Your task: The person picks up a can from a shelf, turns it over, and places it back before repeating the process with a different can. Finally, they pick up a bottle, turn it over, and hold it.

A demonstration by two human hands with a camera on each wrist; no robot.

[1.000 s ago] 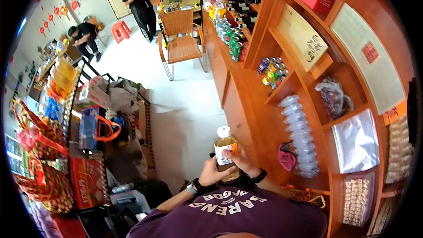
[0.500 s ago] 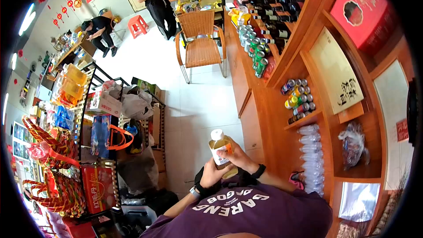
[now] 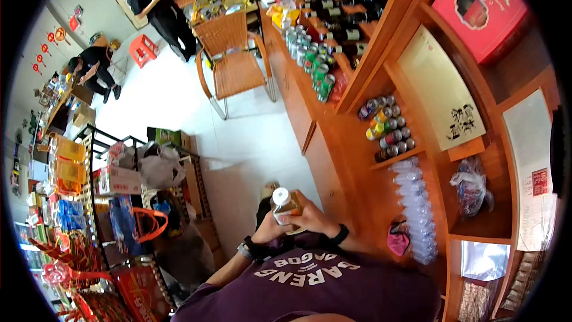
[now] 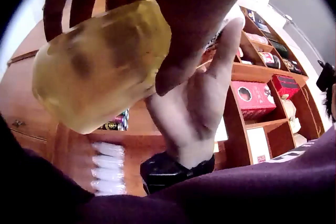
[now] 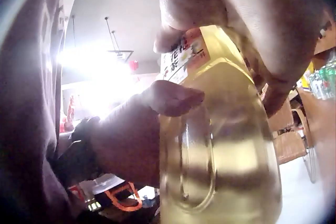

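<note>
Both hands hold a bottle of pale yellow tea in front of the chest, its white cap on and facing up toward the head camera. Its printed label shows flowers and characters in the right wrist view. My left hand grips the body, with its thumb laid along the side in the right wrist view. My right hand wraps the bottle's other side, higher up near the label. In the left wrist view the bottle's clear base points toward the lower left.
To the right runs a wooden counter and shelving with drink cans, a row of plastic-wrapped cups and a red box. Stocked racks stand on the left. A wicker chair and two people are ahead.
The bottle has tipped so its cap points more toward the head camera, and it sits slightly lower and left. Both hands keep their hold. The head view has swung about.
</note>
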